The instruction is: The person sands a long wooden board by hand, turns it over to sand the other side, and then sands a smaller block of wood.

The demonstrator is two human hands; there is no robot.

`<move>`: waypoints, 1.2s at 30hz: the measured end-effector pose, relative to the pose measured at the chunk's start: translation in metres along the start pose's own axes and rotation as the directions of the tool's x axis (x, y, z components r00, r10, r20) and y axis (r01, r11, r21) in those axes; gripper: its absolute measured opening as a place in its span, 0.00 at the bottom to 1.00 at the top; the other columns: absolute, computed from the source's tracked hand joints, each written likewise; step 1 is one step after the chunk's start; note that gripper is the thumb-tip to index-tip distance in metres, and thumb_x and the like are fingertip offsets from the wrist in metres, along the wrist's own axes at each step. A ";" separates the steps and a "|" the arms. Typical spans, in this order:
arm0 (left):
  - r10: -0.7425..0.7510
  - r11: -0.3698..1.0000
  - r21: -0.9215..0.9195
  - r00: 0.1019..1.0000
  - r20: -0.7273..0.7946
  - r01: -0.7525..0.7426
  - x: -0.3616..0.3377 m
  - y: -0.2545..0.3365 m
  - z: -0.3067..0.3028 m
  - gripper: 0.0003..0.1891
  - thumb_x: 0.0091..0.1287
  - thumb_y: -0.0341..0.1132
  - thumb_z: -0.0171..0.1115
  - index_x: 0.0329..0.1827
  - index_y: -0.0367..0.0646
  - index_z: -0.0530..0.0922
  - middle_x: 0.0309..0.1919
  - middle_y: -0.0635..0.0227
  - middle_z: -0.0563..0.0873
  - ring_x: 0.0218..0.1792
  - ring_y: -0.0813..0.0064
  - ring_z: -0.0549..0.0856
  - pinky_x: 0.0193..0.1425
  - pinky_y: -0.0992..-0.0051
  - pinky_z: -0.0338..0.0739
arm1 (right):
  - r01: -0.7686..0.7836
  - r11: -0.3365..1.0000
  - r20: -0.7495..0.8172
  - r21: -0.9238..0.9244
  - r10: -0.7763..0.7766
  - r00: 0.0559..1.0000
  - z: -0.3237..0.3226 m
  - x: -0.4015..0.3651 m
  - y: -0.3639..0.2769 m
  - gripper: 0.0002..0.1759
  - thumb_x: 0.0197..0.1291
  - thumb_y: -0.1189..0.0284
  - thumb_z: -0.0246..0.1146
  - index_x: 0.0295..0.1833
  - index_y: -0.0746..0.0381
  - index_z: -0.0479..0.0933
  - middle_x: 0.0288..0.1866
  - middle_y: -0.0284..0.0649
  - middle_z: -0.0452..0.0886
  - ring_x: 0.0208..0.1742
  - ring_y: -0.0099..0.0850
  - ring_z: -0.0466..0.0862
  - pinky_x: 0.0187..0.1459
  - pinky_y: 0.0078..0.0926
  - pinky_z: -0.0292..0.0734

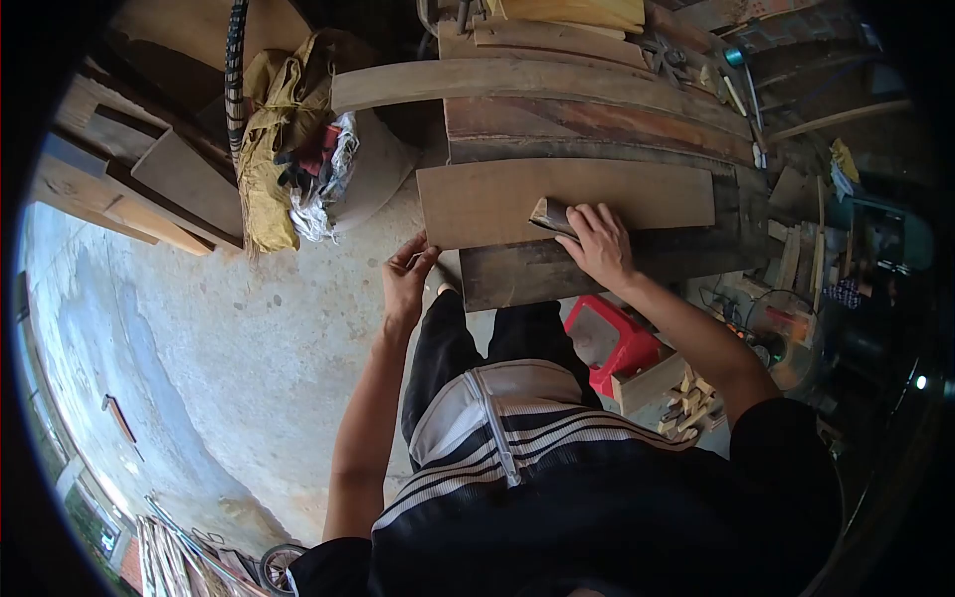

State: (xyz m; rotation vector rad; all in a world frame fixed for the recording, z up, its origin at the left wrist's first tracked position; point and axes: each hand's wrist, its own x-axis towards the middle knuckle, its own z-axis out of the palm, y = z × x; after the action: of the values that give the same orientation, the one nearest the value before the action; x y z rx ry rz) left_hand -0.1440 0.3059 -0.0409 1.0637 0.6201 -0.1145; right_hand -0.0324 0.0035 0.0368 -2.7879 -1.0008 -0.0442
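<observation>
A flat, light-brown wooden board (477, 204) lies lengthwise across the dark plank top of a workbench (537, 279), its left end jutting past the bench. At the board's near left corner, my left hand (405, 274) is closed, thumb and fingers pinching the edge. My right hand (602, 244) rests on top of the board, right of its middle, with the fingers bent over a small sanding block (547, 212). The block looks like wood with a dark sheet wrapped round it; my palm hides part of it.
A long curved plank (537, 82) lies along the bench's far side. Yellow sacks (271, 149) and a pale bag (373, 164) stand at the back left. Below the bench are a red plastic stool (627, 348) and wood offcuts (691, 403). Boards (179, 179) lean at the left.
</observation>
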 end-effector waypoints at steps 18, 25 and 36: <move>0.065 0.983 0.174 0.998 -0.019 -0.061 -0.004 0.004 0.007 0.22 0.72 0.29 0.66 0.67 0.30 0.79 0.57 0.59 0.88 0.60 0.71 0.85 0.69 0.71 0.76 | -0.053 0.997 -0.024 0.059 0.055 0.998 0.012 0.019 0.001 0.23 0.58 0.61 0.72 0.54 0.58 0.73 0.50 0.40 0.78 0.53 0.47 0.80 0.47 0.46 0.80; 0.057 0.990 0.128 0.998 0.014 -0.059 -0.003 0.007 0.005 0.21 0.71 0.25 0.67 0.66 0.29 0.79 0.55 0.59 0.88 0.55 0.74 0.85 0.64 0.74 0.79 | 0.090 0.985 -0.194 0.149 -0.060 0.979 0.051 0.115 -0.098 0.24 0.55 0.62 0.75 0.51 0.57 0.72 0.50 0.37 0.79 0.52 0.41 0.80 0.51 0.42 0.78; 0.081 0.995 0.049 0.996 0.029 -0.083 -0.003 0.003 0.005 0.20 0.72 0.26 0.66 0.66 0.29 0.80 0.57 0.56 0.88 0.58 0.71 0.86 0.67 0.72 0.78 | 0.043 0.998 -0.018 -0.055 -0.044 0.999 0.006 -0.020 0.038 0.27 0.58 0.55 0.73 0.58 0.55 0.76 0.56 0.32 0.80 0.56 0.40 0.78 0.55 0.41 0.77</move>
State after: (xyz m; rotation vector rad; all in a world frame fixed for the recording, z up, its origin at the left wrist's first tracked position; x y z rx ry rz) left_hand -0.1430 0.3025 -0.0355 1.1334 0.5510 -0.0730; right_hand -0.0240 -0.0369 0.0228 -2.8088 -1.0710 -0.1061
